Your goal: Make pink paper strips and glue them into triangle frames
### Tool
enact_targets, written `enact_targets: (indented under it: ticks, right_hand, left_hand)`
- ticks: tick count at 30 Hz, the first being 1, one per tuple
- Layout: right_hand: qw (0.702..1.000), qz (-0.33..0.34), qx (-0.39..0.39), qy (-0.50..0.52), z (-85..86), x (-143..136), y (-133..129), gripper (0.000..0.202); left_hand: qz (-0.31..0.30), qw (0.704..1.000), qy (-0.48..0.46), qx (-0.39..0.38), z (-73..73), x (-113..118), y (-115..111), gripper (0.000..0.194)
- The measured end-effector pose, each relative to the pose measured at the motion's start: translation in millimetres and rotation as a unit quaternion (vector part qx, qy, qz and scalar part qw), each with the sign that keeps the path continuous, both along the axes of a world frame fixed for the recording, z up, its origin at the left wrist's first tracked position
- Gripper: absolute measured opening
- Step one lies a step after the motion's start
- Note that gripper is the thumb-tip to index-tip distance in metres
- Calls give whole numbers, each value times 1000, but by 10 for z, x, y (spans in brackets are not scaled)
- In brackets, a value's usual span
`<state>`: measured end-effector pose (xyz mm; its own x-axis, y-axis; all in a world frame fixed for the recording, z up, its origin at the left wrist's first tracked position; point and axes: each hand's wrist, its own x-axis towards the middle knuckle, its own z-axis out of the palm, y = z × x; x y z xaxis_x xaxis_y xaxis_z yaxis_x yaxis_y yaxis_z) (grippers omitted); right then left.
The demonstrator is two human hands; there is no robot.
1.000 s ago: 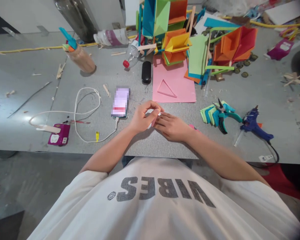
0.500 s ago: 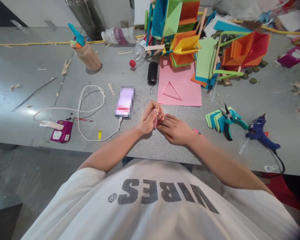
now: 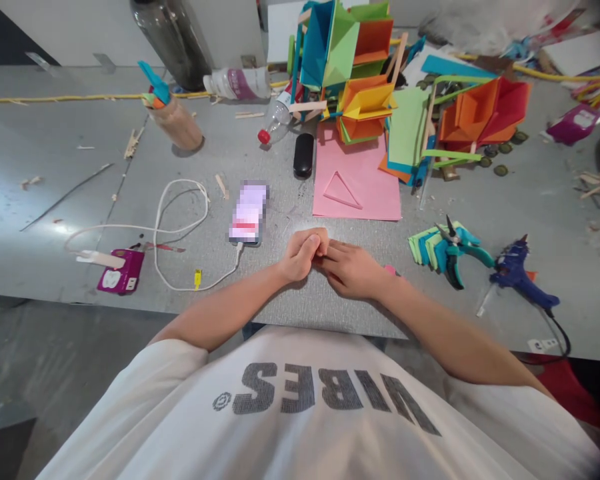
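Observation:
My left hand [image 3: 304, 253] is closed above the near part of the table, thumb pressed against its curled fingers. Against it lies my right hand [image 3: 349, 268], palm down, with its bent fingertips meeting the left fingers. A pink paper strip, visible between the hands half a second ago, is now covered by them. Just ahead, a thin pink triangle-shaped paper loop [image 3: 341, 193] rests on a sheet of pink paper [image 3: 375, 190]. By my right wrist a small pink piece [image 3: 391, 269] shows partly.
To the right are cutting pliers [image 3: 455, 247] on folded paper strips [image 3: 425, 248], and a blue glue gun [image 3: 520, 270]. A charging phone [image 3: 249, 210] lies left, a black case [image 3: 304, 155] ahead. Colourful paper-and-stick structures [image 3: 367, 103], bottles [image 3: 237, 83] and a cup [image 3: 177, 123] stand behind.
My fingers have closed further together, so the pink paper strip no longer shows. The view has shifted slightly, and everything appears a little lower. Objects on the table stay in place.

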<state>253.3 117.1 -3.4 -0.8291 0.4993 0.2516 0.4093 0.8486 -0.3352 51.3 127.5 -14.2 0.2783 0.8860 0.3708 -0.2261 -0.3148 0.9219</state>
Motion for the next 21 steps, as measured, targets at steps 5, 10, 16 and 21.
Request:
enact_targets:
  ticks: [5, 10, 16, 21]
  right_hand:
    - [1000, 3, 16, 13, 12, 2, -32, 26]
    - [999, -13, 18, 26, 8, -14, -61, 30]
    - [996, -45, -60, 40, 14, -33, -39, 27]
    - [988, -44, -124, 77, 10, -30, -21, 29]
  left_hand:
    - [-11, 1000, -8, -27, 73, 1, 25, 71]
    - [-14, 999, -22, -34, 73, 26, 22, 72]
    - [-22, 999, -1, -35, 29, 11, 44, 71]
    - [-32, 999, -3, -33, 41, -18, 72, 68]
